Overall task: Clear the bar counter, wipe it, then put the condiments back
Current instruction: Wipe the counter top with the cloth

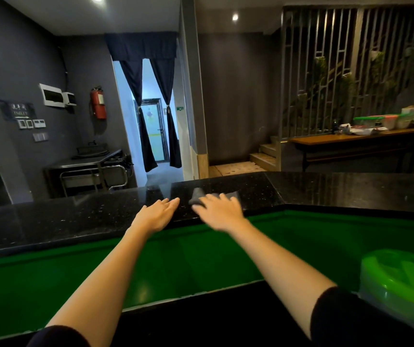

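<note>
Soft, light cloth [198, 196] — likely to bunch — so my right hand [219, 212] presses flat mid-cloth; left hand [159, 212] open beside it.

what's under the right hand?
A dark grey cloth lies under the right hand, flat on the black counter. Its far edge shows beyond the hand; the part beneath the palm is covered.

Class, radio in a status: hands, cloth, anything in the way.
Left hand open, flat on counter. Right hand flat, pressing cloth on counter. Green-lidded tub low right, off the counter top.
</note>
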